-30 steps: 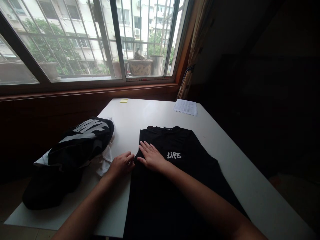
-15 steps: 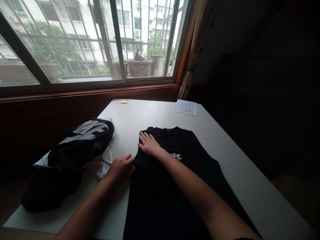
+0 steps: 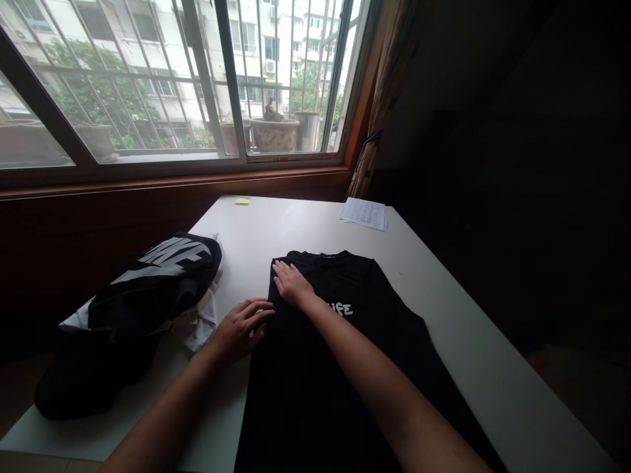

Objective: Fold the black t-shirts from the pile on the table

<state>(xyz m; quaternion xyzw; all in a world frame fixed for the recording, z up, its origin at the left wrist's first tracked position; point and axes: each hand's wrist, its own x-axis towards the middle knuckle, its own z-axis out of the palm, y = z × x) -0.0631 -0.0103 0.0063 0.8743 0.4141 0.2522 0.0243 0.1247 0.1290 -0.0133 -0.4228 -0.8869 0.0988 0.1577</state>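
Across the white table a black shirt lies flat. The right hand rests palm-down near its shoulder, fingers nearly together; the left hand curves at its edge, fingers parted. White lettering shows, partly covered.

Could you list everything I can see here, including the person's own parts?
Shirt: one, black with white lettering, laid on the table
Clothes pile: one, black, grey and white, table's left side
Table: one, white, below the window
Note: one, yellow, table's far edge
Papers: small stack, whitish, far right of table
Window: one, grey frame, behind the table
Pots: several, brownish and grey, outside
Trees: several, green, outside
Buildings: count unclear, pale, outside
Curtain: one, brownish, right of window
Left hand: one, bare, at shirt's left edge
Right hand: one, bare, flat on shirt's upper left
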